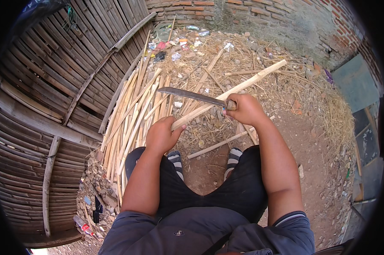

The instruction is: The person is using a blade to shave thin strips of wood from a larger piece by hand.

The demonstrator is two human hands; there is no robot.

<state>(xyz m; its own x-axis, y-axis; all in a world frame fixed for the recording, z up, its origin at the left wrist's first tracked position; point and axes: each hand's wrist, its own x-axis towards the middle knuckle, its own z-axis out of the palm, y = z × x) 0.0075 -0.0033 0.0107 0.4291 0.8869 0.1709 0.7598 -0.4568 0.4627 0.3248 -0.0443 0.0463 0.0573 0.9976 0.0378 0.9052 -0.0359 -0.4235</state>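
My left hand (161, 132) is closed around the near end of a long, pale wooden stick (255, 77), which slants away to the far right. In my right hand (245, 109) is the wooden handle of a machete (194, 94). Its dark blade points left and lies across the stick, just beyond my left hand; whether the edge touches the wood I cannot tell. Both hands are above my knees. Another thin stick (219, 145) lies on the ground between my feet.
Many pale sticks (134, 114) lie piled at my left, beside a bamboo slat wall (43, 55). Straw and wood chips (200, 55) cover the ground ahead, with litter near the brick wall (264, 17). Grey sheets (355, 85) lean at the right. A plastic bottle (84, 225) lies at lower left.
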